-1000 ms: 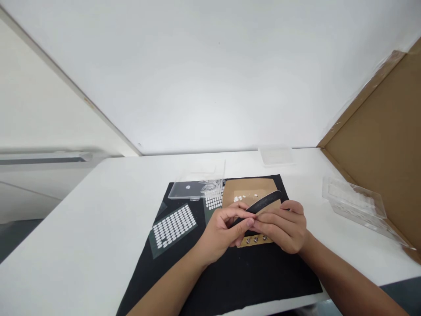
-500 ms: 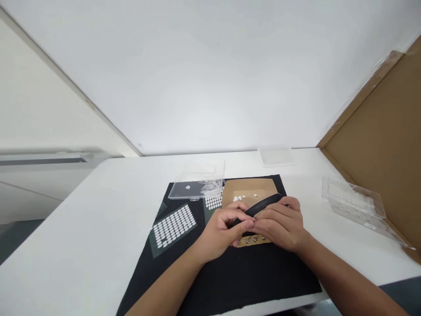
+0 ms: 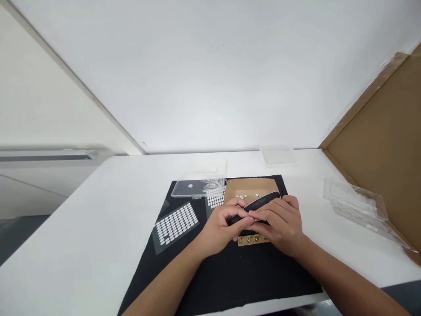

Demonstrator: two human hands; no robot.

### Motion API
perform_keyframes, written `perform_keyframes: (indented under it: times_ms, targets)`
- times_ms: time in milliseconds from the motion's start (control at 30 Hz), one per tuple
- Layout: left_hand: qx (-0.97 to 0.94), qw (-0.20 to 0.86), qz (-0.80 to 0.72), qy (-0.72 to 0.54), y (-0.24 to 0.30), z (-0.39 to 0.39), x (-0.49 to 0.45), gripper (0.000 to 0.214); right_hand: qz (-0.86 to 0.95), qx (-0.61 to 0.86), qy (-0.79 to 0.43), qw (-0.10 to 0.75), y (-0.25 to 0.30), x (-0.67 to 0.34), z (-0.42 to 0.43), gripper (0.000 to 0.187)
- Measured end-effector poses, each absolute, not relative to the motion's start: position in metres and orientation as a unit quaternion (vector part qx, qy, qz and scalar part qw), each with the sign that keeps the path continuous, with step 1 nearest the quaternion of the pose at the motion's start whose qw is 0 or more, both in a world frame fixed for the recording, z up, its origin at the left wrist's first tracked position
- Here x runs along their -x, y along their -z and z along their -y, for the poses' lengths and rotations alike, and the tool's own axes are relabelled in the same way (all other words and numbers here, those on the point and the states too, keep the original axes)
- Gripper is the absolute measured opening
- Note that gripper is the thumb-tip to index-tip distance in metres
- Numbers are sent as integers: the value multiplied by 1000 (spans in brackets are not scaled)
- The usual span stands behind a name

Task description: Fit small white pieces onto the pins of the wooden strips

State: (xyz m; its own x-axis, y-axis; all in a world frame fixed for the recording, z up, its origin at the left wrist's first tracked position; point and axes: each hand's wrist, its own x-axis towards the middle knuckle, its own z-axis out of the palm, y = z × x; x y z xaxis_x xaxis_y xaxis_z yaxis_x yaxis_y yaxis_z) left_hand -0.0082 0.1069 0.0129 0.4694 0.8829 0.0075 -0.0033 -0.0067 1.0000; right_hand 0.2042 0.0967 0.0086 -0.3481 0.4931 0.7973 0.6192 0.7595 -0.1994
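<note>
Both my hands meet over a brown card (image 3: 251, 188) on a black mat (image 3: 237, 272). My right hand (image 3: 279, 226) grips a long black nail file (image 3: 259, 202), which slants up to the right. My left hand (image 3: 222, 228) is closed in a pinch against the file's lower end, on something too small to make out. Small white pieces (image 3: 245, 196) lie on the card beyond my fingers. A row of small shiny studs (image 3: 252, 239) sits along the card's near edge, just under my hands.
On the mat's left lies a sheet of white oval stickers (image 3: 175, 224), with a smaller one (image 3: 215, 201) behind. A clear plastic box (image 3: 197, 188) stands at the mat's back. A clear tray (image 3: 357, 204) and a brown cardboard wall (image 3: 381, 145) are at the right.
My hands and the file have barely shifted; the camera view has moved slightly. The grip on the file is unchanged.
</note>
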Motion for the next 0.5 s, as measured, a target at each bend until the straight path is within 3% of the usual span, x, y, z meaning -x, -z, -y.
perform_keyframes:
  times_ms: [267,500]
  targets:
    - [-634,570,-370,-367,-19,-107,9,28,811,348,52,467,-13,-200,-93,18]
    - [-616,373,-488,-494,-16,-119,23,29,818,356,-34,451,-6,-193,-86,25]
